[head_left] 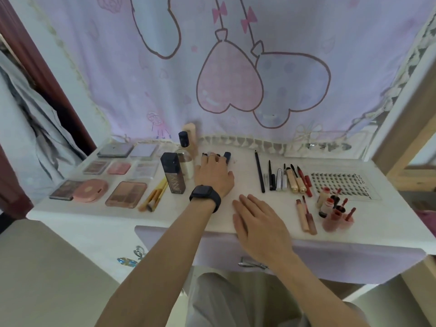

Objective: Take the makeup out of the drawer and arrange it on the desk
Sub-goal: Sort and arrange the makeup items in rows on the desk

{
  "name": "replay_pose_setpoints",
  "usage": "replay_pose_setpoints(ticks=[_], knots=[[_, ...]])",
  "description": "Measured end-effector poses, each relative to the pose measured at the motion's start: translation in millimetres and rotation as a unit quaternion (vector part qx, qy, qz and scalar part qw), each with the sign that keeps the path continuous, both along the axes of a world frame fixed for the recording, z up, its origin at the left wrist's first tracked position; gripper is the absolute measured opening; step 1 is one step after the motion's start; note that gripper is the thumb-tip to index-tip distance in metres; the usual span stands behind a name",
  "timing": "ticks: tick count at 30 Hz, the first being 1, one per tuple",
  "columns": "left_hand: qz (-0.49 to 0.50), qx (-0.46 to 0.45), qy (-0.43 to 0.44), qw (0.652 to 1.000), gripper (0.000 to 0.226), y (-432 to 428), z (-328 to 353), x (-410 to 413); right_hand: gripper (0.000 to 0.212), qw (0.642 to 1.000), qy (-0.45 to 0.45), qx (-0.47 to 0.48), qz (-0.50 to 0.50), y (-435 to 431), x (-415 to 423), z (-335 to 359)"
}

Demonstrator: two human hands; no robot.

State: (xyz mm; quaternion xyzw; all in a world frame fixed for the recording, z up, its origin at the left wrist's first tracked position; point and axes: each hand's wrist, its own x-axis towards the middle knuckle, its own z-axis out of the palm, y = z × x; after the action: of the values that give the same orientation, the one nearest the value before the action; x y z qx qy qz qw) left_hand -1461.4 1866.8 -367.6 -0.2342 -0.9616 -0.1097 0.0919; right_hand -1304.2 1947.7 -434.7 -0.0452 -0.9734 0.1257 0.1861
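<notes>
Left arm is stretched out over the bench (245,178), watch (205,197) on the wrist. The left hand (213,175) is palm down with its fingertips bent by a small dark-capped bottle (227,157) at the back. Honestly can't tell if it's gripping it or just touching.

The right hand (257,223) is flat with straight fingers, holding nothing, at the front edge above the drawer (330,256).

The makeup's laid out on the bench:
- eight palettes and compacts (126,194) on the left
- three brushes (154,195), I think
- one tall dark bottle (173,173)
- a row of pencils and tubes (283,179) on the right, too packed to count
- one lash tray (342,185)
- a cluster of lip glosses (335,208) in front of the tray
</notes>
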Motion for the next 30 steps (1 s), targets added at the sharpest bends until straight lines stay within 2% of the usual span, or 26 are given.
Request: replay_pose_setpoints(ticks=[5,12,14,16,19,22,24,26,28,30], knots=[[0.048,-0.051,0.002,0.998,0.049,14,-5,-11,0.049,1.0,0.017,-0.008,-0.007,-1,-1,0],[0.036,-0.023,0.025,0.999,0.029,15,-11,-9,0.048,1.0,0.027,-0.012,-0.01,-2,-2,-1],[0.024,0.027,0.017,0.999,0.03,11,-11,-5,0.049,1.0,0.02,-0.023,-0.007,-2,-1,2],[0.012,0.14,-0.01,0.99,0.031,5,-10,5,0.048,0.999,0.023,-0.044,-0.011,-2,0,4],[-0.002,0.335,-0.08,0.939,0.025,-9,-12,25,0.045,0.991,0.052,-0.118,-0.036,-3,2,9],[0.001,0.454,-0.147,0.879,0.02,-27,-22,49,0.04,0.972,0.069,-0.215,-0.061,-1,5,10],[0.005,0.486,-0.156,0.86,0.021,-34,-28,62,0.044,0.958,0.074,-0.268,-0.074,1,5,11],[0.0,0.489,-0.15,0.859,0.023,-36,-32,68,0.055,0.946,0.074,-0.302,-0.089,3,3,13],[-0.017,0.473,-0.143,0.869,0.026,-34,-34,69,0.063,0.949,0.06,-0.294,-0.098,4,-1,15],[-0.035,0.432,-0.127,0.892,0.027,-32,-39,71,0.059,0.961,0.038,-0.257,-0.098,2,-6,16]])
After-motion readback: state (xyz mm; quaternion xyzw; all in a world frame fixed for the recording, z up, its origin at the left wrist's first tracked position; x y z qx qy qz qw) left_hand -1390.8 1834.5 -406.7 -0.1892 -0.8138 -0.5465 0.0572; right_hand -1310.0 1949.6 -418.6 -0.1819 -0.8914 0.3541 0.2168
